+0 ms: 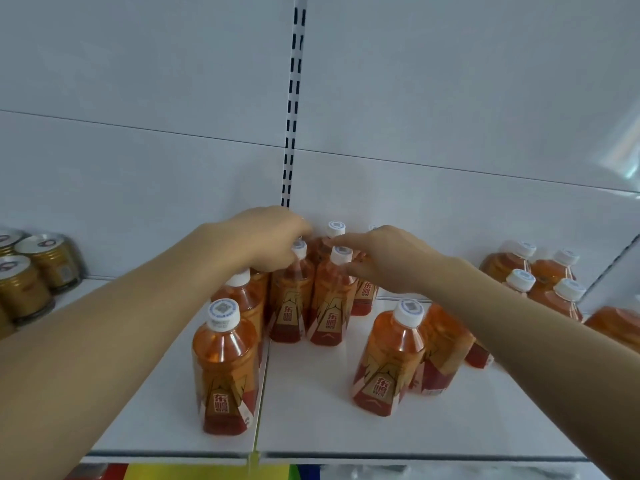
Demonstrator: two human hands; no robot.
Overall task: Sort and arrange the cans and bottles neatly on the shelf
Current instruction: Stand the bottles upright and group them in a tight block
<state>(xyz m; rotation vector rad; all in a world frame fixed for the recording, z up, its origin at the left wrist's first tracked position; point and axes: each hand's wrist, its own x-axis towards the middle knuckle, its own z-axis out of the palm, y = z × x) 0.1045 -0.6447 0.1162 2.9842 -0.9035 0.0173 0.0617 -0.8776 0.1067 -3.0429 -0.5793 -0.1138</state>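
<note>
Head view shows our white shelf (346,420); beside its slotted upright (292,133), our left hand (270,237) grips one amber tea bottle (289,296), our right hand's (384,258) straight fingers touch another bottle's cap (341,255).

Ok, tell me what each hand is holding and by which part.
Left hand grips a bottle by its cap. Right hand touches another bottle at the neck; grip unclear.

Bright, even light on a white shelf (346,410)

Shadows faint; glare streak far right; wide-angle bending at edges; overall slightly soft.
</note>
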